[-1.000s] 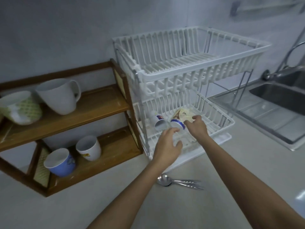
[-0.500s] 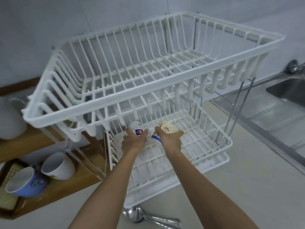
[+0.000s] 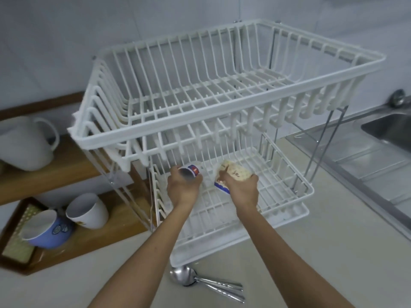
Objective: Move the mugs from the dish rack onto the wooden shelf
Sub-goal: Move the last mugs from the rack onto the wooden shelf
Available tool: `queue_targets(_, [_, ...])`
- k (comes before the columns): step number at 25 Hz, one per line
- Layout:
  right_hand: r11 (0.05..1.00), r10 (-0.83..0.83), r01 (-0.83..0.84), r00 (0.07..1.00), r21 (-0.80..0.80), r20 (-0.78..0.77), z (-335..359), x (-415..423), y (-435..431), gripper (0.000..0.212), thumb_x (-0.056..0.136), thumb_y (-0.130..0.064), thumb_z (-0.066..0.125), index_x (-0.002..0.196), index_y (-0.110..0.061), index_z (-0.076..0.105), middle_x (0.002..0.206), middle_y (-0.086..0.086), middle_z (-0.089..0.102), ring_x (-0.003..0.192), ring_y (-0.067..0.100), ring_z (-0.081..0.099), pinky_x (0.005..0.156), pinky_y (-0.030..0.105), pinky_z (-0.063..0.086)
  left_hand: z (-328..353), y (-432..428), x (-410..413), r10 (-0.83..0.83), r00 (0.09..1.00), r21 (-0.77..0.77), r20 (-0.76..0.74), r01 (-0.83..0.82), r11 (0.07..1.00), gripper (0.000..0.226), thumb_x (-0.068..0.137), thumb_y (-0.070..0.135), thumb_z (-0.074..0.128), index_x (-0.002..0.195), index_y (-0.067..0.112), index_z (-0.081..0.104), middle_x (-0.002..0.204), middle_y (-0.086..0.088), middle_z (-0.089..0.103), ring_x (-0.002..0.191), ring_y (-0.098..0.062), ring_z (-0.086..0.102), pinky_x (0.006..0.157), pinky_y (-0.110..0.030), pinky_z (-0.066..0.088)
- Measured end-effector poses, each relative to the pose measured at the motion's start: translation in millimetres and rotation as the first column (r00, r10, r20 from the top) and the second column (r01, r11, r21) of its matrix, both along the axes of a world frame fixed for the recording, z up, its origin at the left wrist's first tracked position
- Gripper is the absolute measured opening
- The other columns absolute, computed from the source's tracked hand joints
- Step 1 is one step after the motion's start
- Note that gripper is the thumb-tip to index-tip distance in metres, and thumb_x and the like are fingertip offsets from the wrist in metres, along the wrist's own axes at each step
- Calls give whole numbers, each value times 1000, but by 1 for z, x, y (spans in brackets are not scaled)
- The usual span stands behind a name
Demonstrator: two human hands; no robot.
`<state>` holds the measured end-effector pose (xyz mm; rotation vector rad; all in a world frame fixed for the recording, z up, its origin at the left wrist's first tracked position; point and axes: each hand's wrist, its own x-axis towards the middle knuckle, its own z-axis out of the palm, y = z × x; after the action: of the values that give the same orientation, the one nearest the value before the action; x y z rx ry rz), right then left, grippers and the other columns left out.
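Both your hands now grip mugs at frame centre: left hand [image 3: 183,187] on white mug [image 3: 191,172], right hand [image 3: 242,188] on patterned mug [image 3: 233,173]; three already on wooden shelf [image 3: 73,167], lower left.

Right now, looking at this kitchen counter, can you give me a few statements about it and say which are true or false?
1. Each hand grips a mug in the dish rack's lower tier: left hand a white mug with a blue band, right hand a cream patterned mug. True.
2. The rack's top tier holds plates. False: it is empty.
3. Spoons lie on the counter before the rack. True.
4. The wooden shelf holds no mugs. False: a blue mug and white mugs sit there.
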<state>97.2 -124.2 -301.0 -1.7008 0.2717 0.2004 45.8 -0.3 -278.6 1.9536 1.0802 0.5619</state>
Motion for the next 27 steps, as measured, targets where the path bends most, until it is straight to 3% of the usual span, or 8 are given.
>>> queue_targets(3, [998, -66, 65, 979, 16, 191, 21, -22, -21, 87, 45, -62, 75, 117, -26, 41, 98, -5, 60, 90, 21, 60, 66, 29, 42, 24, -24, -29, -131, 974, 91, 186, 115, 989, 52, 71, 36, 77, 113, 20, 51, 109, -1, 64, 96, -21, 62, 77, -29, 48])
queue_targets(8, [991, -121, 81, 889, 107, 442, 58, -74, -55, 82, 47, -50, 80, 116, -31, 42, 102, -15, 60, 95, 8, 63, 77, 27, 52, 50, -54, -109, -386, 859, 49, 336, 394, 918, 72, 77, 40, 74, 138, 31, 36, 124, 17, 41, 112, 1, 39, 89, -19, 32])
queue_targets(10, [994, -86, 40, 850, 99, 520, 70, -104, -61, 82, 47, -43, 81, 119, -33, 42, 106, -19, 59, 96, -2, 61, 81, 26, 53, 55, -49, -149, -454, 817, 84, 356, 456, 886, 74, 76, 42, 73, 139, 36, 34, 129, 20, 41, 116, 4, 38, 94, -19, 34])
queue_targets(13, [989, -48, -51, 780, 139, 624, 83, -154, -55, 91, 46, -38, 82, 127, -28, 42, 114, -18, 58, 101, -6, 60, 77, 13, 51, 65, -27, -205, -480, 766, 99, 428, 488, 867, 70, 72, 40, 77, 131, 44, 39, 127, 24, 51, 113, 5, 51, 94, -23, 48])
queue_targets(16, [972, -58, -125, 686, 196, 726, 98, -205, -32, 85, 47, -35, 83, 122, -41, 44, 120, -15, 55, 109, -5, 56, 80, 8, 48, 77, 8, -249, -424, 753, 70, 503, 454, 888, 67, 67, 42, 80, 118, 55, 39, 111, 38, 56, 103, 15, 55, 79, -10, 52])
queue_targets(19, [965, -20, -195, 605, 173, 796, 117, -243, 2, 85, 49, -34, 83, 121, -49, 42, 119, -29, 52, 113, -6, 52, 87, 7, 44, 80, 47, -273, -321, 794, 50, 516, 346, 937, 69, 63, 45, 78, 121, 46, 43, 103, 40, 57, 99, 18, 55, 71, -4, 49])
queue_targets(23, [963, 103, -261, 591, 69, 800, 141, -267, 61, 87, 45, -45, 84, 118, -53, 39, 113, -39, 52, 110, -12, 51, 83, 5, 43, 75, 94, -286, -140, 870, 33, 473, 141, 989, 65, 64, 43, 82, 119, 36, 50, 102, 24, 61, 92, 13, 58, 72, -13, 52])
queue_targets(27, [974, 201, -217, 689, -66, 697, 154, -261, 128, 87, 42, -61, 79, 118, -49, 38, 103, -30, 57, 94, -5, 53, 69, 13, 43, 66, 130, -281, -49, 929, 83, 368, 20, 996, 63, 65, 43, 82, 119, 27, 52, 107, 10, 62, 96, -10, 61, 79, -32, 56])
